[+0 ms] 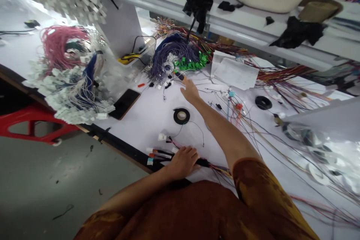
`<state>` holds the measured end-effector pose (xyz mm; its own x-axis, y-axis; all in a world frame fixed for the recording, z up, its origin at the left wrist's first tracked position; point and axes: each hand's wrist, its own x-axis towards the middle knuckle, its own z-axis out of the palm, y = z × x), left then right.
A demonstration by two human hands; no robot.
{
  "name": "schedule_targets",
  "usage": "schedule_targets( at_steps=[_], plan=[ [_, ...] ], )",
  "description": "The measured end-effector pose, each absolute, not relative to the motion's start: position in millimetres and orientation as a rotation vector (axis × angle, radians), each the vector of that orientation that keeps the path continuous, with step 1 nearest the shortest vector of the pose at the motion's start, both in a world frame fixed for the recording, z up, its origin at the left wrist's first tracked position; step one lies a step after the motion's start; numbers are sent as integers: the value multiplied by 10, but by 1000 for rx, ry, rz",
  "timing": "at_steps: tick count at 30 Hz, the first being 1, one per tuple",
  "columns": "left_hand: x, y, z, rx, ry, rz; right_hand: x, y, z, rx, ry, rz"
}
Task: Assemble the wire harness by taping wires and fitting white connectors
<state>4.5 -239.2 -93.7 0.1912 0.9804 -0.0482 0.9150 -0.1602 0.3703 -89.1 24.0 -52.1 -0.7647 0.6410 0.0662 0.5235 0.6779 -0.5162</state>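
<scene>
My left hand [184, 162] rests at the table's near edge, its fingers closed over a wire harness [204, 162] wrapped in black tape. White, orange and light blue connectors [150, 160] stick out to the left of it. Stretched forward, my right hand [190, 90] has its fingers at a small dark tool [179, 76] with orange and green parts; its exact kind is too small to tell. Just beyond lie a bundle of purple wires [163, 58] and green connectors [194, 62]. Between my hands lies a roll of black tape [181, 116].
On the left are white-connector wire bundles [75, 93], pink wires [63, 45] and a dark phone [125, 104]. Papers [234, 70] and a second tape roll [263, 102] lie to the right among loose wires. A shelf [242, 26] overhangs the back. A red stool [36, 125] stands below the left edge.
</scene>
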Motion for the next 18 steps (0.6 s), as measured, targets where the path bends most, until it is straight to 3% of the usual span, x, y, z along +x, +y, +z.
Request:
schedule_targets(
  at_steps=[11, 18],
  plan=[
    [40, -2396, -1021, 2140, 1793, 307, -1433, 754, -585, -1124, -2815, 610],
    [17, -2382, -1011, 2149, 1766, 313, -1458, 883, -407, -979, -2792, 528]
  ],
)
